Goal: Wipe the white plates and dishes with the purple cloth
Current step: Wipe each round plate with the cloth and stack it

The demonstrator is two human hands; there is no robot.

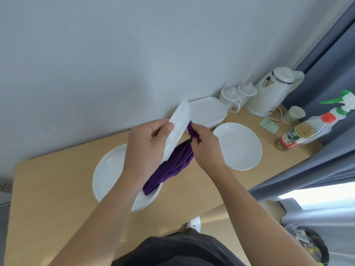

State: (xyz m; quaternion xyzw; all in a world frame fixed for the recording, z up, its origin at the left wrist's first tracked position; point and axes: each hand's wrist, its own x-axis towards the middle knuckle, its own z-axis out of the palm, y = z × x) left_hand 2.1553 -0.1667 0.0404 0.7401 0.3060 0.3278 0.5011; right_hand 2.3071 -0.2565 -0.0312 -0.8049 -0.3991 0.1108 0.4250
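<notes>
Dish in the air! The left hand (148, 143) grips a white rectangular dish (177, 129) by its near edge, thumb flat on the top face and fingers curled behind, and holds it tilted steeply above the pale wooden surface (48, 208). The right hand (206, 144) is just beside it, fingers bunched tight round the upper end of the purple cloth (172, 167) and pressing the fabric against the dish's right edge. From that fist the cloth hangs down in a long twisted tail. Its lower end lies on a deep white plate (107, 175) which sits on the surface below the left forearm.

To the right, an oval white plate (240, 146) rests on the surface, apart from the hands. Behind it, against the wall, is a stack of white rectangular dishes (207, 110). Further along the wall stand two white lidded mugs (229, 96) and then a white electric kettle (269, 93). At the far right end are a paper cup (294, 114), a small green packet (269, 124) and a red-capped bottle (299, 133). A spray bottle with a green trigger (342, 104) stands beside a grey-blue curtain (326, 64).
</notes>
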